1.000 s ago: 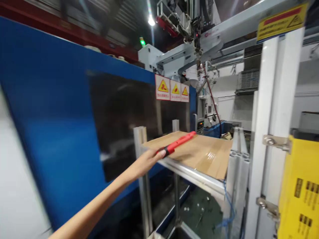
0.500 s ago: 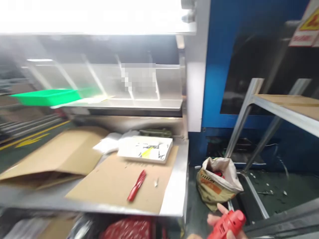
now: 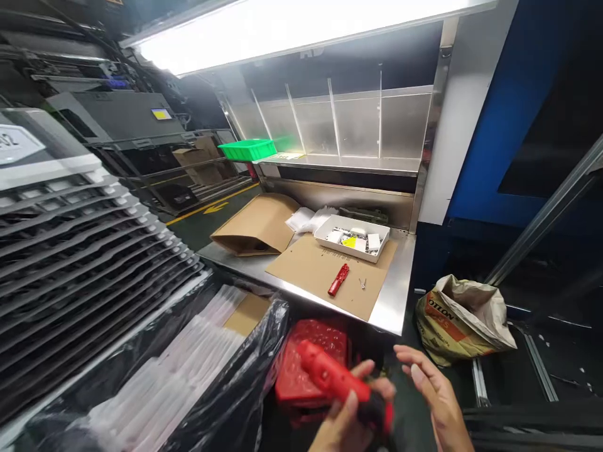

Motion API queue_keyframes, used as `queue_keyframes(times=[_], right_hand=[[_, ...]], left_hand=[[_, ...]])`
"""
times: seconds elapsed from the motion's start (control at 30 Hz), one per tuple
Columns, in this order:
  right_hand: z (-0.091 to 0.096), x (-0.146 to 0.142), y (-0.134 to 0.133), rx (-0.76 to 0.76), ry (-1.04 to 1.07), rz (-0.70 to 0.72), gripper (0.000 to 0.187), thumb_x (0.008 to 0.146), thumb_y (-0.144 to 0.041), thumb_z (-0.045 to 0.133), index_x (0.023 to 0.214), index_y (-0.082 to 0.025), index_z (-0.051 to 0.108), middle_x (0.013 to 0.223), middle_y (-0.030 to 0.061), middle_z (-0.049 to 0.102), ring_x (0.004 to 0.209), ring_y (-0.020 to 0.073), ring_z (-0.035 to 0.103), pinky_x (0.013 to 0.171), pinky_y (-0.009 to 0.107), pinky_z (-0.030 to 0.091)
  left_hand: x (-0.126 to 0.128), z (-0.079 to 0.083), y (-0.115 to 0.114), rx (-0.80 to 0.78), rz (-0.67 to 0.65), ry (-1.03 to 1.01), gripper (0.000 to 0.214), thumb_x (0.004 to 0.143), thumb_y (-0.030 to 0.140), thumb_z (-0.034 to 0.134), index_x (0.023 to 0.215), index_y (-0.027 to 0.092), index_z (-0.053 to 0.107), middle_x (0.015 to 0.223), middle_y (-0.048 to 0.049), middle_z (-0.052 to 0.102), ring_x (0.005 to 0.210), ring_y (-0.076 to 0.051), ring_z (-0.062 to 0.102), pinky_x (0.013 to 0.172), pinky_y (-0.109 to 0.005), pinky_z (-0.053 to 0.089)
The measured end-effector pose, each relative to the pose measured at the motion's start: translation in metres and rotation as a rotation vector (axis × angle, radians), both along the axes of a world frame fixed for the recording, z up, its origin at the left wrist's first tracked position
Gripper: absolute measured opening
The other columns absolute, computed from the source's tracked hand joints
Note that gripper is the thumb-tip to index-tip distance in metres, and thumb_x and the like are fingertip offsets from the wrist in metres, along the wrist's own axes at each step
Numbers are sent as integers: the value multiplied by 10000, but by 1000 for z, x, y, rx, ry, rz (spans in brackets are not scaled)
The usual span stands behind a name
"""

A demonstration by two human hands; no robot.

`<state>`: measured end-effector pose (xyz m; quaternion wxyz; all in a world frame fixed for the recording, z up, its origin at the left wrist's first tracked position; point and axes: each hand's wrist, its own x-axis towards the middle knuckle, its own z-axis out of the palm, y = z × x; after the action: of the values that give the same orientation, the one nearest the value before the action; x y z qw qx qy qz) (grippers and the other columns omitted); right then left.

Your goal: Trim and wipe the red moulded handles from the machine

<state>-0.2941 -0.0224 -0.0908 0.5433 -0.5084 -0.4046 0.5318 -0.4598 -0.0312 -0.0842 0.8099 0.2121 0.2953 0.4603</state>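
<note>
My left hand [image 3: 340, 422] grips a long red tool [image 3: 330, 375] by its black handle, low in the middle of the view, in front of a steel workbench [image 3: 396, 300]. Just right of the tool, my right hand [image 3: 433, 397] hovers with fingers spread and nothing in it. A brown cardboard sheet [image 3: 313, 269] on the bench carries a smaller red tool [image 3: 338, 279] and a few small screws [image 3: 362, 284]. Behind them sits a white tray [image 3: 330, 227] of small parts.
A folded cardboard box [image 3: 257, 224] lies at the bench's left end, with a green tray [image 3: 247, 149] on the shelf above. A red tray [image 3: 294, 380] and a black bag [image 3: 226, 402] of clear parts sit below. Stacked grey trays [image 3: 70, 251] stand left, a paper sack [image 3: 464, 317] right.
My left hand lifted the red tool off a cardboard-topped shelf by the blue machine. My view swung left and down to the workbench, and my right hand came up beside the tool.
</note>
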Motion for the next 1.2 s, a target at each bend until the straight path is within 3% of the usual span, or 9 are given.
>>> queue_keyframes(times=[0.1, 0.23, 0.37, 0.5, 0.73, 0.87, 1.0, 1.1, 1.2], right_hand=[[-19, -20, -15, 61, -154, -51, 429, 770, -635, 631, 846, -228, 743, 1225, 136, 620, 1166, 329, 560, 1002, 430, 441], [-19, -56, -20, 81, -170, -4, 356, 781, -557, 634, 838, -222, 739, 1180, 131, 607, 1130, 309, 575, 980, 406, 440], [-14, -77, -6, 74, -83, 71, 325, 809, -493, 634, 860, -199, 761, 1151, 135, 609, 1125, 297, 569, 989, 396, 434], [-16, -96, 10, 27, 32, 126, 416, 764, -567, 675, 844, -171, 777, 1145, 156, 618, 1154, 316, 544, 992, 411, 436], [-22, -144, 45, 0, 33, 83, 470, 726, -629, 697, 805, -170, 763, 1205, 164, 578, 1196, 327, 513, 1022, 438, 395], [-23, -171, 70, 15, -29, 93, 492, 718, -658, 686, 754, -171, 744, 1202, 161, 567, 1212, 336, 493, 1060, 480, 344], [-22, -203, 93, -2, -55, 122, 518, 704, -689, 677, 739, -174, 720, 1275, 168, 527, 1225, 348, 491, 1074, 505, 319], [-21, -228, 108, 30, -67, 161, 475, 750, -658, 660, 773, -187, 720, 1249, 160, 569, 1268, 338, 468, 1087, 489, 316], [-19, -246, 122, 69, -38, 233, 406, 789, -593, 666, 869, -200, 733, 1240, 144, 593, 1261, 315, 488, 1106, 481, 308]], left_hand=[[-23, 4, 11, -55, 134, -17, 356, 780, 413, 735, 1130, 355, 700, 1246, -43, 692, 1282, -246, 520, 1099, -364, 348], [-33, -3, 14, -83, 152, -11, 374, 766, 417, 745, 1128, 336, 703, 1265, -67, 680, 1239, -270, 557, 1119, -416, 326], [-39, -11, 10, -111, 205, 57, 382, 716, 405, 794, 1085, 338, 722, 1186, -48, 723, 1224, -290, 565, 1155, -467, 268], [-55, -13, 13, -103, 260, 98, 371, 727, 386, 791, 1082, 302, 724, 1195, -66, 716, 1190, -302, 590, 1161, -493, 261], [-97, -24, 48, -113, 292, 83, 333, 724, 353, 801, 1031, 281, 695, 1138, -47, 725, 1238, -287, 552, 1143, -454, 317], [-126, -24, 72, -8, 315, 200, 287, 692, 390, 815, 896, 250, 671, 1188, -46, 688, 1269, -325, 517, 1116, -449, 360], [-162, -20, 90, 205, 375, 410, 195, 678, 352, 822, 807, 258, 710, 1205, -58, 680, 1300, -352, 474, 1089, -430, 398], [-189, -19, 103, 359, 411, 454, 130, 669, 288, 831, 758, 271, 739, 1164, -64, 705, 1253, -356, 522, 1064, -420, 422], [-214, -24, 121, 361, 421, 425, 196, 641, 319, 852, 795, 276, 739, 1164, -53, 711, 1229, -352, 545, 1057, -412, 428]])
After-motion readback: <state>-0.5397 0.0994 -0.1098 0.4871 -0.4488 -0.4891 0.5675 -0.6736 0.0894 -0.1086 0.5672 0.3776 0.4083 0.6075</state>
